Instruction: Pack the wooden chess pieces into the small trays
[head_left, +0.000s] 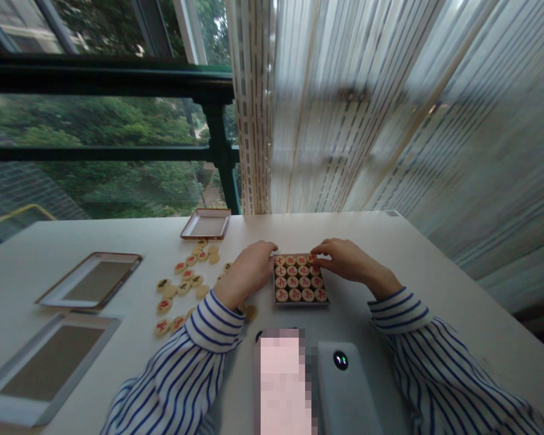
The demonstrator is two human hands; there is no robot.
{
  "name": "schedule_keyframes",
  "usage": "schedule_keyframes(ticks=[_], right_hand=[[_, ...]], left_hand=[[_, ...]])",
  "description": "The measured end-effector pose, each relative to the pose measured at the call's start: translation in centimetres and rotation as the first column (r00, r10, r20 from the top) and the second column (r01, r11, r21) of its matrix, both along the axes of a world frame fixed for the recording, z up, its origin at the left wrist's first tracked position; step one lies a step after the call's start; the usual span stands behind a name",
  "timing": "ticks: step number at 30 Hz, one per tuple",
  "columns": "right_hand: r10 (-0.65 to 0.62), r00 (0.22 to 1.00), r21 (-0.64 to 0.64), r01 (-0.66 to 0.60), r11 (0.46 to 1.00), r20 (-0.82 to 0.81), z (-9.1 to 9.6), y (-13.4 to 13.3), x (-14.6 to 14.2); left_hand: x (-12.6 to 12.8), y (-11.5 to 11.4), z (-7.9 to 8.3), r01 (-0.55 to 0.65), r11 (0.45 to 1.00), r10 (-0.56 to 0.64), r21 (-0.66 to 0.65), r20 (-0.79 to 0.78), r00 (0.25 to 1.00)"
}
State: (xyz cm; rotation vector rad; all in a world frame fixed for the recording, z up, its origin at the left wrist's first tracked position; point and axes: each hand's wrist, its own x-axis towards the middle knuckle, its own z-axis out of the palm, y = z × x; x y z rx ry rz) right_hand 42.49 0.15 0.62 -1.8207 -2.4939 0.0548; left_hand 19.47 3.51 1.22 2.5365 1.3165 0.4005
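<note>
A small square box is packed with rows of round Chinese chess pieces, red characters facing up. My left hand is at the box's left side, its fingertips on the edge and curled round it; part of the fingers is hidden behind the hand. At the far right corner, my right hand has thumb and index finger closed about a red chess piece in the back row. More loose pieces, red and black or blank side up, lie scattered left of my left hand, some hidden by my forearm.
An empty shallow box lid sits at the table's back edge. Two more open trays lie at the left. A phone-like object, blurred out, and a white power bank lie in front. Curtain and window stand behind.
</note>
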Motion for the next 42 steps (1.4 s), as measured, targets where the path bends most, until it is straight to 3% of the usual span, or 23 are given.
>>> schedule_keyframes(ticks=[42], right_hand=[[0.023, 1.0, 0.002, -0.023, 1.0, -0.005, 0.08, -0.09, -0.06]], left_hand=[[-0.06, -0.05, -0.03, 0.008, 1.0, -0.008, 0.015, 0.0, 1.0]])
